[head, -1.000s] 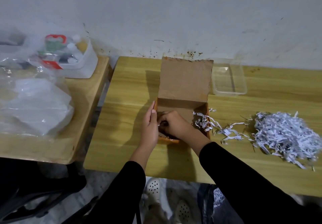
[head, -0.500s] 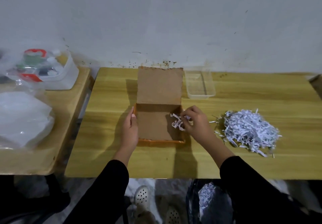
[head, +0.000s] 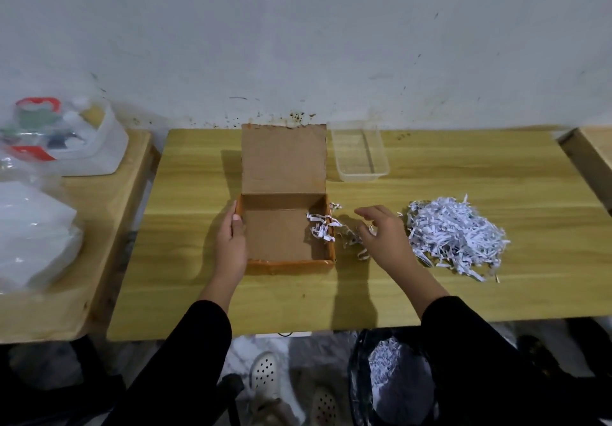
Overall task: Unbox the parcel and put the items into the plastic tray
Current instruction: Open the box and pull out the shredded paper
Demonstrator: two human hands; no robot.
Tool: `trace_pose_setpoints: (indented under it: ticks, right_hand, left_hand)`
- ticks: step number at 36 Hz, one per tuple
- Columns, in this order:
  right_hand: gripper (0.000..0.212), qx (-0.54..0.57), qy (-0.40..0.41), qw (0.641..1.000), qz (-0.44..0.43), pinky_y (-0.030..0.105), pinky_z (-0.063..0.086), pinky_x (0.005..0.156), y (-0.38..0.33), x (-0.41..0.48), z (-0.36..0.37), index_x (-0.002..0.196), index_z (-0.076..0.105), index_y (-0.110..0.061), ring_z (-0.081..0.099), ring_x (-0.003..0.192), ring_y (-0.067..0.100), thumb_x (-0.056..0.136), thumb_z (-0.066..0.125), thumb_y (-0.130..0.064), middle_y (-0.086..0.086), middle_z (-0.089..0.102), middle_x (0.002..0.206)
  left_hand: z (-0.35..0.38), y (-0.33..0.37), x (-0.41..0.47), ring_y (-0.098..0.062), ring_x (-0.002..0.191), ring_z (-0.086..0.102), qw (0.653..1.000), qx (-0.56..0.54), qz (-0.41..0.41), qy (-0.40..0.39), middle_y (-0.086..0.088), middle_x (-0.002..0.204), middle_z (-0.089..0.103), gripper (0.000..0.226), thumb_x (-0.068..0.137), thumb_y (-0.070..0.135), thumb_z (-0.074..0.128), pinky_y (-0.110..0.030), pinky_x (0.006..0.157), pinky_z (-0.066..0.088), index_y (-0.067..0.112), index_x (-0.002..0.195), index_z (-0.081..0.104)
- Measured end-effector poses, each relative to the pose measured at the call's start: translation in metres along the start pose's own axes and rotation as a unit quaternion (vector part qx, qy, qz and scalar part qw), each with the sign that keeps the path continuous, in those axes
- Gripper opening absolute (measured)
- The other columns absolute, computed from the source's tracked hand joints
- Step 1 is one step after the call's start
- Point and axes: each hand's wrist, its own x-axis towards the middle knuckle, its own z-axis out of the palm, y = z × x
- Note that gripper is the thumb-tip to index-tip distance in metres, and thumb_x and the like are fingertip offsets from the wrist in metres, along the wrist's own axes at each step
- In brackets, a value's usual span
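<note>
An open cardboard box (head: 281,237) stands mid-table with its lid (head: 284,160) upright at the back. Its floor is bare apart from a few white paper strips (head: 321,227) draped over the right wall. My left hand (head: 231,243) grips the left wall, thumb inside. To the right of the box my right hand (head: 384,237) hovers just above the table with fingers spread, loose strips under it. A pile of shredded paper (head: 453,233) lies further right. The clear plastic tray (head: 361,154) sits behind, right of the lid, with nothing visible inside.
A side table at left carries plastic bags (head: 33,233) and a white tub of small items (head: 66,137). Another table edge (head: 592,150) shows at far right. A black bag with shredded paper (head: 390,379) sits below the table's front edge. The wall runs close behind.
My right hand came out of the box and moved right toward the paper pile, leaving a few strips over the right wall. The left hand stayed on the left wall.
</note>
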Motion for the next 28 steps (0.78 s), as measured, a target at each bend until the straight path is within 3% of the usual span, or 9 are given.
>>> trace_pose_setpoints:
  ticks: [6, 10, 15, 28]
  right_hand:
    - [0.037, 0.011, -0.095, 0.993, -0.070, 0.032, 0.047, 0.089, -0.032, 0.018, 0.008, 0.120, 0.057, -0.010, 0.054, 0.105, 0.023, 0.085, 0.063, -0.021, 0.010, 0.054, 0.114]
    - [0.053, -0.065, -0.153, 0.984, -0.066, 0.032, 0.038, 0.097, -0.034, 0.019, 0.022, 0.126, 0.053, -0.011, 0.045, 0.115, 0.028, 0.079, 0.070, -0.029, 0.012, 0.046, 0.121]
    - [0.063, -0.107, -0.180, 0.978, -0.020, 0.038, 0.042, 0.100, -0.038, 0.017, 0.034, 0.128, 0.050, -0.012, 0.044, 0.117, 0.030, 0.073, 0.075, -0.031, 0.013, 0.041, 0.125]
    - [0.034, -0.140, -0.165, 0.975, 0.052, 0.036, 0.048, 0.078, -0.042, 0.021, 0.052, 0.114, 0.061, -0.010, 0.058, 0.096, 0.038, 0.080, 0.056, -0.008, 0.023, 0.053, 0.110]
  left_hand:
    - [-0.001, -0.001, 0.000, -0.018, 0.136, 0.034, 1.000, 0.002, -0.008, 0.003, -0.003, 0.148, 0.037, 0.041, 0.102, 0.021, 0.029, -0.021, 0.102, 0.028, 0.014, 0.142, 0.037]
    - [-0.001, -0.002, 0.001, -0.016, 0.136, 0.034, 1.000, -0.004, -0.009, 0.002, -0.004, 0.148, 0.038, 0.040, 0.102, 0.020, 0.029, -0.016, 0.098, 0.027, 0.013, 0.141, 0.038]
    - [-0.001, -0.002, 0.001, -0.014, 0.136, 0.033, 1.000, -0.018, -0.012, -0.005, -0.002, 0.148, 0.037, 0.041, 0.102, 0.020, 0.029, -0.013, 0.097, 0.026, 0.015, 0.142, 0.036]
    - [-0.002, -0.005, 0.001, -0.013, 0.136, 0.033, 0.999, -0.024, -0.019, -0.008, 0.002, 0.149, 0.037, 0.042, 0.102, 0.026, 0.029, -0.017, 0.098, 0.027, 0.019, 0.143, 0.035]
